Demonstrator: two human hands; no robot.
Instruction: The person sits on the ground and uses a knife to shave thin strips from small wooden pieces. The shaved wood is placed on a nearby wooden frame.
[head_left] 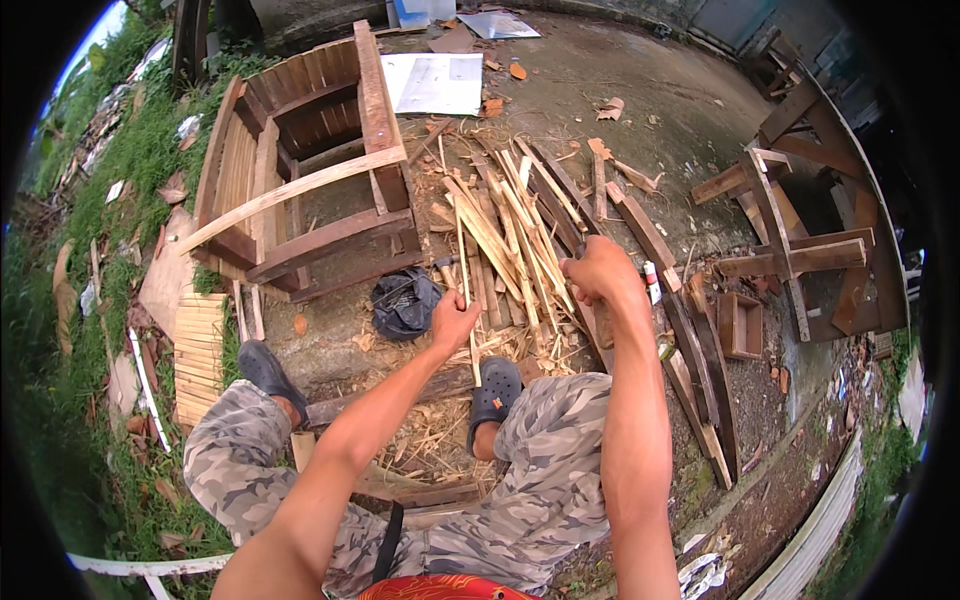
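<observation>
My left hand (455, 321) is closed around a thin, pale wooden strip (462, 250) held roughly upright, its lower end beside my right shoe. To the right, my right hand (600, 271) is curled shut above dark planks. What it grips, if anything, is hidden by the fingers. A loose heap of split bamboo or wood strips (510, 240) spreads between and beyond both hands. Close to my left hand sits a black plastic bag (402, 302) with small dark items inside, which I cannot make out. A hammer-like head (443, 263) shows just beyond it.
A slatted wooden frame (330, 250) stands at the left, a curved pale strip across it. Long dark planks (650, 235) lie to the right, near a small wooden box (740, 325). Another wooden structure (800, 250) is at far right. Tied slats (200, 345) lie on grass.
</observation>
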